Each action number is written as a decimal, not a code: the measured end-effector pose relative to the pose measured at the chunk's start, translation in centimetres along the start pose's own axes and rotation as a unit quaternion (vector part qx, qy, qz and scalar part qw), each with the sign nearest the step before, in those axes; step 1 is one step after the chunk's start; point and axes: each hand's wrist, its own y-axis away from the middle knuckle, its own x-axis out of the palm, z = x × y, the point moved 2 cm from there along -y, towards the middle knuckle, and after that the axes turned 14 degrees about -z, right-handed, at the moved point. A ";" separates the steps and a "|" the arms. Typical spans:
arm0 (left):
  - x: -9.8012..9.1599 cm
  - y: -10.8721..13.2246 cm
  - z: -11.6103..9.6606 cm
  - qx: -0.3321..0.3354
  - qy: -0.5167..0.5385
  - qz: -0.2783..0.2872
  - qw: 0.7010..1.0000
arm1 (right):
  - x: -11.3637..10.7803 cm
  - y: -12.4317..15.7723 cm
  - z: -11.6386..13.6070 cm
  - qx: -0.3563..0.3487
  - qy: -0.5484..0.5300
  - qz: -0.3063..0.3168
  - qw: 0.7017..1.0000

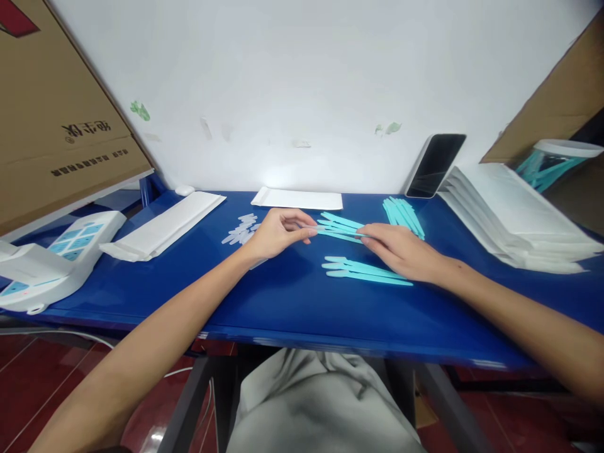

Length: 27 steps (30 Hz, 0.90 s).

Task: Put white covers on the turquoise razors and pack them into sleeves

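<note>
My right hand (399,248) pinches the handle of a turquoise eyebrow razor (340,233) above the blue table. My left hand (284,233) is closed in a pinch on a clear blade cover (319,228) at the razor's other end; whether it is fully on the blade is too small to tell. Behind and under that razor lie several turquoise razors (340,220). Nearer to me is a small row of razors with pale tips (368,272). Loose clear covers (240,230) lie in a heap beside my left hand, partly hidden by it.
A bundle of razors (404,216) lies right of centre. White packets lie at the back (298,199) and left (165,225); a stack (523,217) stands right. A phone (436,165) leans on the wall. At far left is a white device (66,258); a razor tub (557,163) stands far right.
</note>
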 end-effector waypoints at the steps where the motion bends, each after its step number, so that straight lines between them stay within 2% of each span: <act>1: 0.1 0.1 -0.1 -0.001 0.000 0.000 1.000 | 0.0 0.0 0.0 -0.002 0.002 -0.001 1.000; 13: 0.3 0.3 -0.5 0.010 -0.056 0.011 0.998 | 0.0 0.3 0.0 -0.019 0.022 -0.016 0.999; 21: 0.4 0.3 -0.1 0.085 -0.101 0.019 0.991 | 0.1 0.2 0.4 -0.017 0.021 0.000 1.000; 27: 1.2 0.9 -0.5 0.097 -0.120 0.036 0.987 | 0.8 0.3 1.1 -0.011 0.004 0.013 1.000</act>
